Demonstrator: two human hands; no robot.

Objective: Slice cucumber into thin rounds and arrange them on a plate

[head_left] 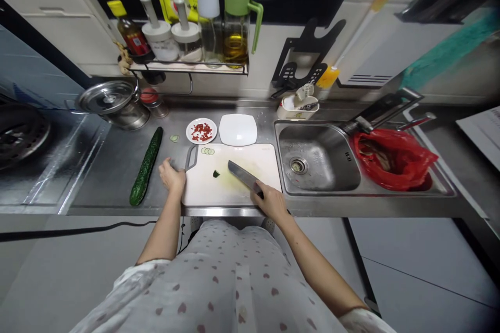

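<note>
My right hand is wrapped round the dark handle of a kitchen knife, whose blade lies low over the white cutting board. At the board's left edge is my left hand, fingers apart and holding nothing; whether its thumb touches the board I cannot tell. A whole cucumber lies on the steel counter to the left of that hand. On the board are a small dark green cucumber end and a few thin cucumber slices near the top left corner.
Behind the board stand a plate of chopped red pieces and a white dish. To the right is a sink beside a red plastic bag. A steel pot stands back left, below a rack of bottles.
</note>
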